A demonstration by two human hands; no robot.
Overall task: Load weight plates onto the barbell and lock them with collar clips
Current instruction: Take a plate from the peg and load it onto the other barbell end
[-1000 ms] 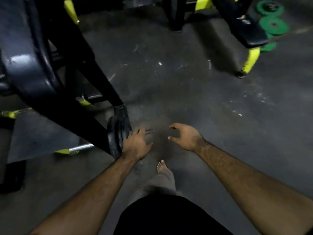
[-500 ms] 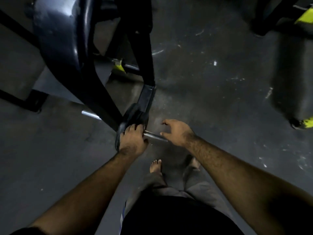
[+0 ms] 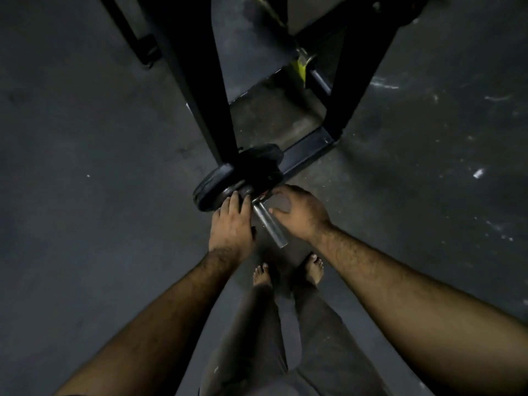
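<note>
Fingers [image 3: 235, 202] of the left hand [image 3: 230, 228] lie nearly straight against the face of the black weight plates [image 3: 213, 194], with the tips close to the hub where the bar passes through; they press on the plate and do not curl round anything. Fingers of the right hand [image 3: 300, 214] are bent around a small collar clip [image 3: 264, 197] that sits on the barbell sleeve [image 3: 268, 221] just beside the outer plate, and a little red shows on it. The thumb of this hand points toward the steel sleeve and its nail is visible. I cannot tell if the clip is already tight on the sleeve, because the hand covers most of it.

The bare end of the sleeve comes out between the two hands and points toward the person, shining a little in the weak light. The plates stand upright on the sleeve, at least two of them, touching each other. Behind them the black frame [image 3: 200, 90] of a rack rises, with one leg on each side and a cross foot [image 3: 310, 150] on the floor to the right of the plates. A yellow part [image 3: 300, 67] is seen farther back between the legs.

Both forearms reach forward from the bottom corners. Two bare feet [image 3: 314, 267] stand on the dark floor [image 3: 85, 167] below the hands, under grey trousers. White scuff marks [image 3: 478, 173] lie on the floor at the right.
</note>
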